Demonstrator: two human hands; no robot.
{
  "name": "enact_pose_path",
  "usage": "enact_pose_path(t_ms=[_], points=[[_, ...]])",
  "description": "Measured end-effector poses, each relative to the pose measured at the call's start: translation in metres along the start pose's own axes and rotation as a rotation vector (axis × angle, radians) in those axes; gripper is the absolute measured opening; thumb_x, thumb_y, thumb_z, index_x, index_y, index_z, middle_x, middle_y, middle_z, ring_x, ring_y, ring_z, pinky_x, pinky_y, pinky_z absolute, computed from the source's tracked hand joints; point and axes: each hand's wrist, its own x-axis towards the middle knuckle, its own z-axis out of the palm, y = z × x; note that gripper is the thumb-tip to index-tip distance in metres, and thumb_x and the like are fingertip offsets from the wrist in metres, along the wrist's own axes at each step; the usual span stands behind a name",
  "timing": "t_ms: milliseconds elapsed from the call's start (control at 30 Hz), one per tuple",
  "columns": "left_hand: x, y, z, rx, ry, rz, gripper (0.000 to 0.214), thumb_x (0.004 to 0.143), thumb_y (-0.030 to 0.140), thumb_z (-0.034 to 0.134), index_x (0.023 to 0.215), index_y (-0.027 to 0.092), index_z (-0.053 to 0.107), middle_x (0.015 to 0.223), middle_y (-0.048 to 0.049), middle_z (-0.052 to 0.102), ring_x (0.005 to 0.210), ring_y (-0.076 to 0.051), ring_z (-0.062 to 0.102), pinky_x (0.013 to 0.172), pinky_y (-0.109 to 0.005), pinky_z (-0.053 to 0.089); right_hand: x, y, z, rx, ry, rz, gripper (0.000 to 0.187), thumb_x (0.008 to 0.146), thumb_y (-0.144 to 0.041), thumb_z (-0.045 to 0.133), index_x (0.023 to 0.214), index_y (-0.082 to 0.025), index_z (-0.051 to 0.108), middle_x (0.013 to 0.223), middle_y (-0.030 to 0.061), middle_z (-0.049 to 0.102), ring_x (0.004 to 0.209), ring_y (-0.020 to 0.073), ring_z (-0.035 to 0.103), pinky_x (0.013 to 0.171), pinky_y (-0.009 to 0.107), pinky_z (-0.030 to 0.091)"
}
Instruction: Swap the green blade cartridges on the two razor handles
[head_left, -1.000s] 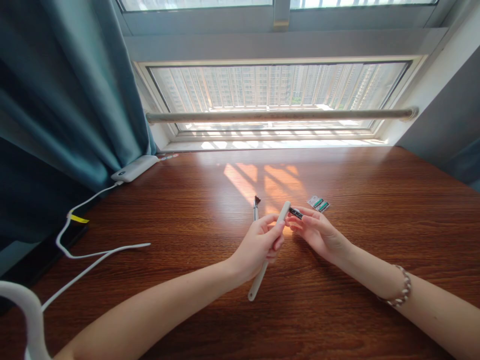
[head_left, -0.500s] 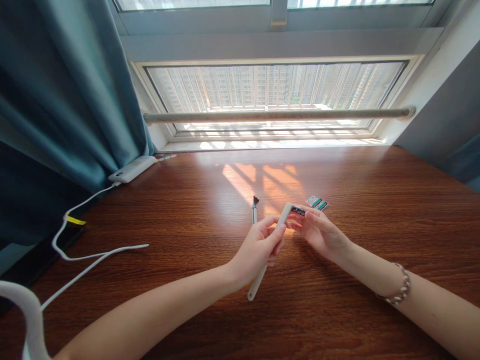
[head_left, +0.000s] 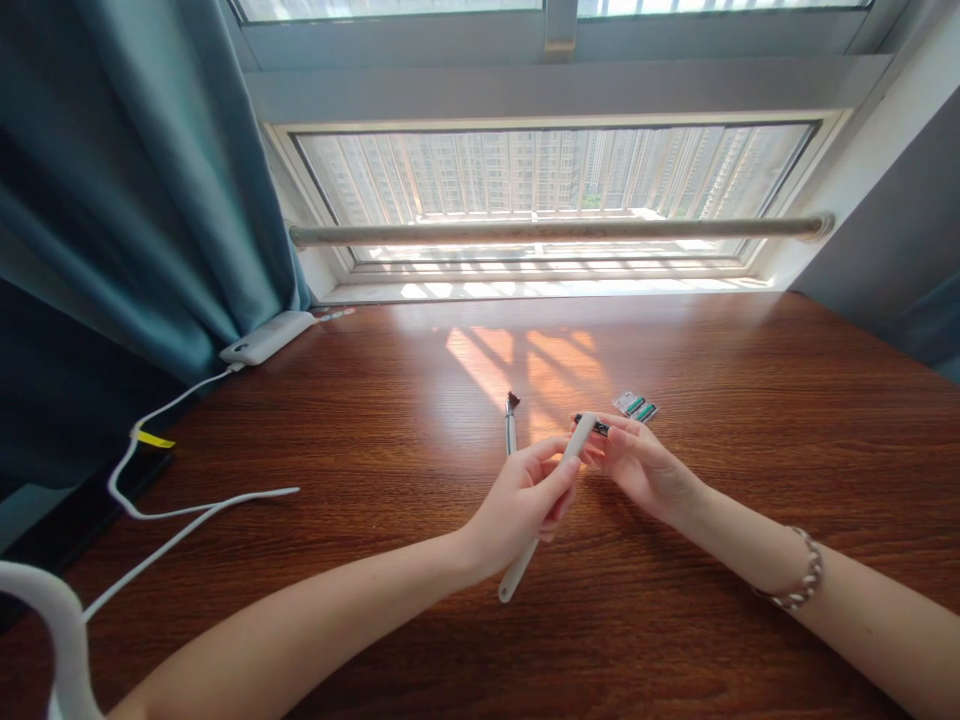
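My left hand (head_left: 529, 495) is closed around a long pale handle (head_left: 517, 570), which slants up to the right and has a small hole at its lower end. The fingertips of my right hand (head_left: 637, 455) pinch a small black bar-shaped piece (head_left: 601, 427) that looks like a razor head. The handle's upper end overlaps this piece; whether they are joined I cannot tell. Just beyond my left hand lies a silver razor (head_left: 511, 425) with a dark head. Behind my right fingers is a small clear pack (head_left: 636, 405) with green-and-dark pieces in it.
On the brown wooden table (head_left: 375, 400), a white power-bank-like box (head_left: 268, 338) with a white cable (head_left: 180, 513) lies at the left by the blue curtain (head_left: 150, 150). A thick white curved tube (head_left: 60, 610) rises at the lower left. A window with a rail (head_left: 555, 232) stands behind.
The handle's upper end has moved right and slightly down, so it now crosses the black piece, part of which shows on its left side. My right hand has barely moved.
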Motion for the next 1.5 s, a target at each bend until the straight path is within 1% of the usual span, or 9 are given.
enact_pose_path(t_ms=[133, 267, 400, 600, 867, 1033, 1100, 1233, 1500], points=[[0.0008, 0.0007, 0.0005, 0.022, 0.016, 0.001, 0.021, 0.085, 0.038, 0.045, 0.094, 0.02, 0.052, 0.048, 0.0075, 0.035, 0.037, -0.003, 0.022, 0.034, -0.016, 0.017, 0.0011, -0.0019, 0.0006, -0.037, 0.018, 0.008, 0.023, 0.069, -0.031, 0.067, 0.09, -0.022, 0.068, 0.09, 0.0029, 0.067, 0.086, 0.0158, 0.056, 0.081, 0.03, 0.039], [0.0018, 0.0005, 0.0003, -0.05, 0.063, -0.016, 0.019, 0.084, 0.038, 0.046, 0.091, 0.02, 0.049, 0.05, 0.0079, 0.034, 0.038, -0.003, 0.02, 0.034, -0.016, 0.013, 0.0016, -0.0042, -0.0009, -0.054, 0.036, 0.019, 0.027, 0.068, -0.032, 0.068, 0.093, -0.021, 0.068, 0.092, 0.0044, 0.067, 0.089, 0.0167, 0.056, 0.084, 0.031, 0.038], [0.0002, -0.0007, 0.0025, -0.093, 0.097, -0.04, 0.018, 0.084, 0.038, 0.045, 0.088, 0.021, 0.047, 0.05, 0.0085, 0.035, 0.036, -0.002, 0.018, 0.033, -0.015, 0.013, 0.0013, -0.0055, -0.0008, -0.067, 0.08, 0.019, 0.027, 0.067, -0.031, 0.068, 0.092, -0.022, 0.068, 0.091, 0.0039, 0.067, 0.088, 0.0159, 0.056, 0.081, 0.029, 0.039], [-0.0007, -0.0012, 0.0042, -0.125, 0.07, -0.057, 0.019, 0.084, 0.039, 0.045, 0.09, 0.021, 0.046, 0.05, 0.0087, 0.035, 0.035, -0.002, 0.017, 0.033, -0.015, 0.012, 0.0008, -0.0046, 0.0011, -0.068, 0.132, 0.005, 0.027, 0.065, -0.029, 0.071, 0.091, -0.023, 0.069, 0.089, 0.0023, 0.066, 0.083, 0.0142, 0.056, 0.079, 0.028, 0.04], [0.0002, -0.0017, 0.0036, -0.159, 0.004, -0.104, 0.022, 0.082, 0.04, 0.047, 0.089, 0.02, 0.048, 0.049, 0.0085, 0.035, 0.034, -0.002, 0.018, 0.032, -0.016, 0.011, 0.0002, -0.0062, 0.0042, -0.147, 0.194, -0.052, 0.029, 0.062, -0.027, 0.073, 0.09, -0.026, 0.068, 0.096, 0.002, 0.064, 0.086, 0.0159, 0.054, 0.079, 0.03, 0.041], [-0.0009, 0.0015, 0.0033, -0.149, 0.057, -0.078, 0.024, 0.081, 0.042, 0.05, 0.089, 0.019, 0.048, 0.049, 0.0087, 0.036, 0.035, -0.002, 0.017, 0.033, -0.016, 0.012, -0.0001, -0.0061, 0.0055, -0.272, 0.204, -0.11, 0.03, 0.062, -0.024, 0.073, 0.091, -0.026, 0.067, 0.094, 0.0015, 0.065, 0.088, 0.0169, 0.055, 0.083, 0.032, 0.041], [-0.0011, 0.0024, 0.0029, -0.137, 0.048, -0.064, 0.023, 0.081, 0.041, 0.05, 0.089, 0.019, 0.048, 0.049, 0.0086, 0.036, 0.035, -0.002, 0.018, 0.033, -0.016, 0.012, -0.0001, -0.0056, 0.0053, -0.313, 0.195, -0.117, 0.031, 0.062, -0.022, 0.073, 0.092, -0.027, 0.066, 0.093, 0.0009, 0.065, 0.086, 0.0161, 0.056, 0.081, 0.032, 0.042], [-0.0004, 0.0029, 0.0011, -0.123, -0.014, -0.082, 0.021, 0.082, 0.039, 0.048, 0.088, 0.019, 0.049, 0.048, 0.0083, 0.036, 0.034, -0.002, 0.019, 0.033, -0.016, 0.012, 0.0002, -0.0044, 0.0032, -0.328, 0.207, -0.12, 0.03, 0.063, -0.022, 0.073, 0.091, -0.028, 0.066, 0.09, 0.0, 0.065, 0.082, 0.0144, 0.056, 0.078, 0.03, 0.043], [0.0011, 0.0042, -0.0002, -0.124, 0.021, -0.089, 0.021, 0.082, 0.039, 0.048, 0.089, 0.02, 0.048, 0.049, 0.0081, 0.036, 0.035, -0.002, 0.019, 0.034, -0.016, 0.011, 0.0, -0.0036, 0.0032, -0.353, 0.232, -0.165, 0.028, 0.064, -0.023, 0.072, 0.091, -0.027, 0.067, 0.094, 0.0006, 0.065, 0.085, 0.016, 0.056, 0.08, 0.032, 0.042]])
